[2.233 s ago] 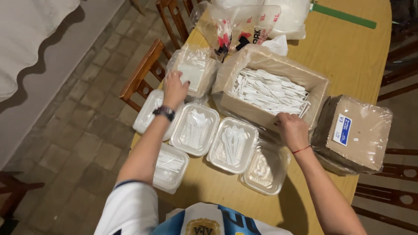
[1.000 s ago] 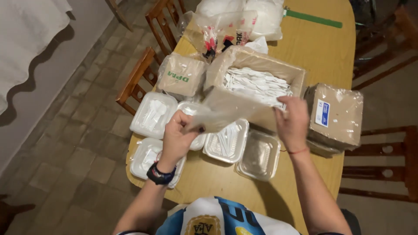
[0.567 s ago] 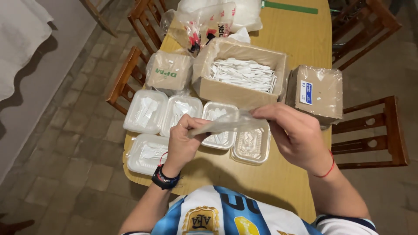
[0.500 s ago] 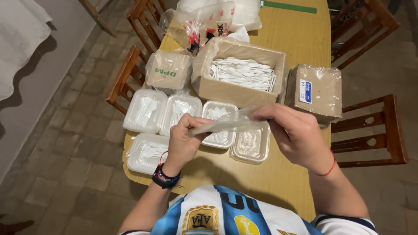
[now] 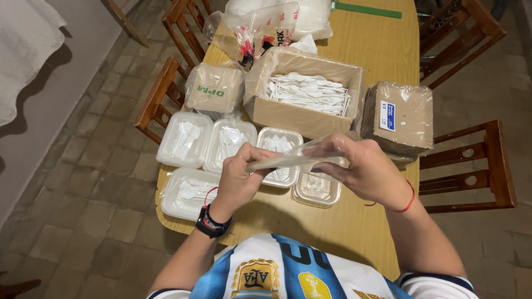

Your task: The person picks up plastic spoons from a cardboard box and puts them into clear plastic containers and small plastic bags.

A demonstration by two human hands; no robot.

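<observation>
While both hands (image 5: 244,177) pinch it, clear lid (image 5: 299,158), seemingly left-right

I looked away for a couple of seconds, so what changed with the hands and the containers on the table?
Both hands left the table: the left hand and right hand took up a clear plastic lid and now hold it between them above the clear plastic containers. The cardboard box of white plastic cutlery stayed put.
</observation>
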